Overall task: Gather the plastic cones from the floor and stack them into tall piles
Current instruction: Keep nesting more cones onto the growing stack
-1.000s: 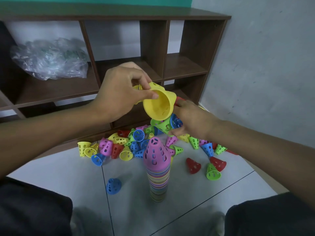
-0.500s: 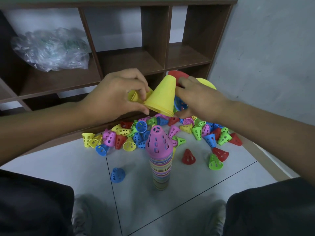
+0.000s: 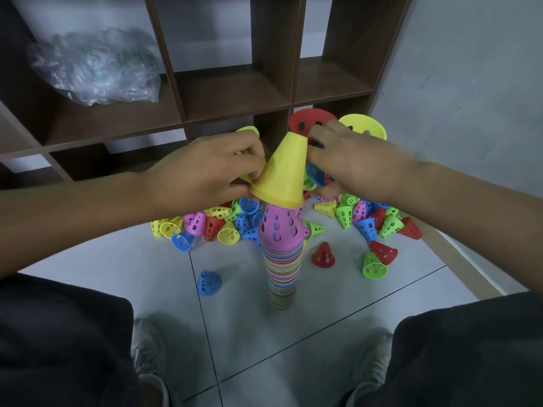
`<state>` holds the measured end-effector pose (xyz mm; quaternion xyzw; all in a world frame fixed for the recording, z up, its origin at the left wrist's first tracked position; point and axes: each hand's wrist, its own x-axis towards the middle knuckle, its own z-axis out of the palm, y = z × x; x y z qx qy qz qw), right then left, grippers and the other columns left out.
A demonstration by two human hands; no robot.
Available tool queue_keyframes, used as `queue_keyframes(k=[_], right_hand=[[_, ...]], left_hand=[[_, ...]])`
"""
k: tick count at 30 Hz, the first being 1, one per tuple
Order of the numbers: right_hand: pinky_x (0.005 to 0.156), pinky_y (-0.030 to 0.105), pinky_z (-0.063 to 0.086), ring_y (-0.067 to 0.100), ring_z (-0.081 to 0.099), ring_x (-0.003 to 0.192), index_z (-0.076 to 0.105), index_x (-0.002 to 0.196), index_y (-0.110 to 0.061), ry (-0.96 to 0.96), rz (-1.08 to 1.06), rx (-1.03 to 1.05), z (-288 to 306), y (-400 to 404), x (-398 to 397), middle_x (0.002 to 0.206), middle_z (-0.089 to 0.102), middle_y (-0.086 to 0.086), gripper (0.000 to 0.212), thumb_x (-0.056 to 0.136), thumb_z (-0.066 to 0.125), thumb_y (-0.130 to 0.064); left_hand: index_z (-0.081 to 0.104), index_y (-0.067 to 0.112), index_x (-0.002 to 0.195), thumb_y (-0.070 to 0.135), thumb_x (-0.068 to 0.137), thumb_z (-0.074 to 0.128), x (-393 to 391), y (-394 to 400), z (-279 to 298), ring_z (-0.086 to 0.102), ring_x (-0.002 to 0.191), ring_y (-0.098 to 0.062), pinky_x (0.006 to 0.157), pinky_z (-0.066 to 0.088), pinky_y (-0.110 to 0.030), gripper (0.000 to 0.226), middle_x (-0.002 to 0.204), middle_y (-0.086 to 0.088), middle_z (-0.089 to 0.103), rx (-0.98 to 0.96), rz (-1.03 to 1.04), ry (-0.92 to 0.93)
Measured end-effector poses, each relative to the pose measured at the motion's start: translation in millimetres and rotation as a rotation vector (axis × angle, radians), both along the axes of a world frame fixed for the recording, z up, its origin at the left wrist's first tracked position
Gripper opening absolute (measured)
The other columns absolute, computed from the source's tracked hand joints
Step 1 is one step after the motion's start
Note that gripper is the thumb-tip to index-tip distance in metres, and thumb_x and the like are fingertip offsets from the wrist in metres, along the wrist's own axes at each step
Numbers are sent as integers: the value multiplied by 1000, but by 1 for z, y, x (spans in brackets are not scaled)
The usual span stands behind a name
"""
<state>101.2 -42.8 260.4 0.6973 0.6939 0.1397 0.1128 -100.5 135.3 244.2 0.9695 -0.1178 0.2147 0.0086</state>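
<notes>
A tall stack of coloured cones [image 3: 282,271] stands on the floor between my knees, topped by a pink cone [image 3: 280,227]. A plain yellow cone [image 3: 283,171] sits upright over the pink tip, its rim just covering it. My left hand [image 3: 202,174] pinches the yellow cone's left rim, with another yellow cone [image 3: 248,131] showing behind its fingers. My right hand [image 3: 355,163] touches the cone's right side while gripping a bunch of cones: red [image 3: 311,121], yellow [image 3: 364,129] and blue [image 3: 318,176]. Several loose cones [image 3: 352,214] lie heaped behind the stack.
A dark wooden shelf unit [image 3: 235,92] stands behind the heap, with a crumpled plastic bag [image 3: 94,69] on it. A grey wall [image 3: 470,98] closes the right side. Single blue [image 3: 209,283], red [image 3: 323,255] and green [image 3: 373,265] cones lie nearer me. My knees and shoes frame the stack.
The yellow cone was turned from open-end-toward-me to upright, then lowered onto the pink tip of the stack. My right hand rose with its bunch of cones and came against the cone.
</notes>
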Motion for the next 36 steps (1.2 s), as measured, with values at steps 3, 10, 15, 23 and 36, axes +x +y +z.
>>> queue_keyframes(k=[3,10,15,23,36], right_hand=[[84,45,55,32,44,120,49,137,-11,-10,4,-48,-5,-3,-2,138,45,17,65,86,73,-43],[67,31,35,24,42,114,41,142,-22,43,3,-120,-12,-9,-1,133,43,9,66,87,72,-44],[73,38,49,13,27,99,43,135,-25,113,-18,-137,-10,-11,2,123,44,5,63,84,75,-43],[82,32,43,15,41,99,49,125,-28,322,-112,-114,-4,-9,20,106,38,-6,58,79,79,-46],[76,27,49,9,50,89,45,113,-37,515,-162,-14,21,0,32,103,43,-12,49,79,80,-45]], left_hand=[[62,12,85,22,81,80,-2,-1,-8,35,82,-1,69,37,-22,21,103,-4,58,4,-4,66],[69,14,94,35,78,84,-8,2,-4,57,88,-11,72,55,-36,31,105,1,55,-163,-82,234],[69,15,87,41,74,84,-9,9,5,62,88,-16,73,55,-43,33,101,2,59,-257,-34,155],[58,20,78,42,66,87,-4,10,31,65,84,-23,73,53,-51,38,89,0,66,-543,141,10],[70,5,105,-1,75,72,12,0,41,72,93,-18,78,58,-23,31,102,-10,74,-1574,99,77]])
